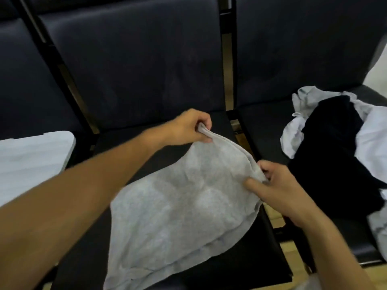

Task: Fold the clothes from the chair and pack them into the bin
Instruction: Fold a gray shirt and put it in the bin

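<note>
the grey cloth (178, 206) lies spread on the middle chair seat (261, 254), its far edge lifted off the seat and stretched between the two hands. the left hand (188, 126) has its grip clamped on the far corner of that edge, thumb and curled fingers pinching the hem, which bunches up out of the fist. the right hand (278, 185) has its grip clamped on the near end of the same edge, thumb on top of the fabric and fingers curled under it. between the two grips the hem runs in a taut, slightly curved line. below the grips the rest of the cloth sags and lies loosely wrinkled, its near end reaching toward the front of the seat.

to the right of the right grip, on the next seat, sits a pile of unfolded clothes: a black garment (335, 147) lying over white ones (370, 139). it is well apart from the grey cloth, with the gap between the chairs in between.

to the left of the left arm, a white ribbed bin lid or bin (31, 162) rests on the neighbouring seat; which of the two it is i cannot tell.

beyond the left grip rise the dark backrests (136, 59) of the row of chairs.
</note>
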